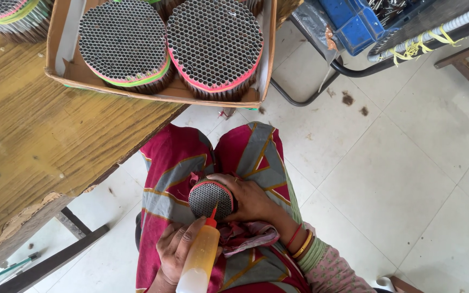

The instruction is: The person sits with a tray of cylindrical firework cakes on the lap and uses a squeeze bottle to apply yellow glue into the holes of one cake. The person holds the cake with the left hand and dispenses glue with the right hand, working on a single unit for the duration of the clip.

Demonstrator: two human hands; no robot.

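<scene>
On my lap, my right hand [253, 201], with bangles on the wrist, grips a small round bundle of thin tubes [208, 199] bound by a pink band, its honeycomb end facing up. My left hand [176, 250] holds a squeeze bottle [201, 260] of yellowish liquid with a red nozzle. The nozzle tip touches the lower edge of the bundle's face. A pink cloth [245, 236] lies on my lap under the right hand.
A worn wooden table [23, 141] stands at the left. On it a cardboard tray [63, 70] holds two large tube bundles [123, 43] [214, 46]; another bundle [6, 16] sits at the top left. A blue crate [354, 24] on a metal frame stands at the top right. The floor is tiled.
</scene>
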